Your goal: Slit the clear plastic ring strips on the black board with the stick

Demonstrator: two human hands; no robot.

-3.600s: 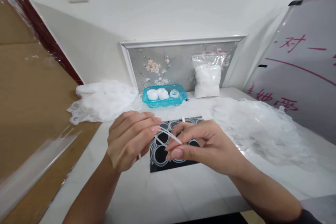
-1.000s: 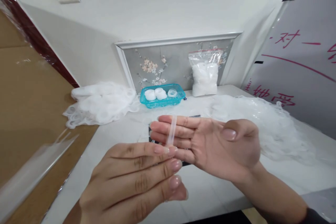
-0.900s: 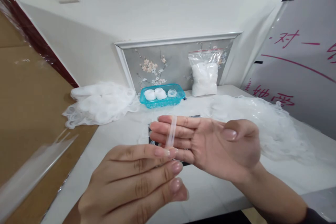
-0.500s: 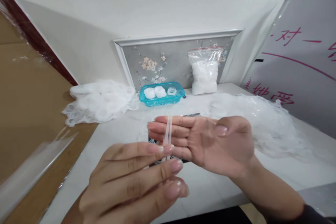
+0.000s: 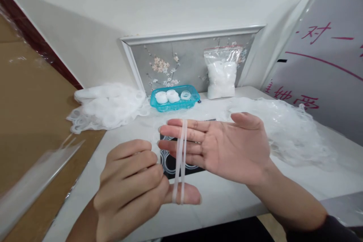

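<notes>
A translucent white, stretchy ring [image 5: 179,166], showing as two strands, is pulled taut between my hands. I cannot tell whether it is one ring twisted or two. My left hand [image 5: 132,185] has its fingers curled into a fist, with the thumb stuck out through the lower end of the loop. My right hand [image 5: 232,151] is held palm up with fingers stretched out, and the upper end passes around its fingers. Beneath the hands lies a black sheet [image 5: 170,170] printed with grey circles, partly hidden by the right fingers.
A blue tray [image 5: 159,106] at the back holds stacks of white rings [image 5: 172,96]. Beside it stands a clear zip bag [image 5: 222,75] of white material. Ring-filled white heaps lie left [image 5: 110,107] and right [image 5: 300,136]. A cardboard box [image 5: 36,113] borders the left side.
Earlier the left fingers pinched the ring against the right fingers. Now the left fingers have curled in, the thumb is hooked through, and the ring is stretched longer. The right thumb has lifted outward.
</notes>
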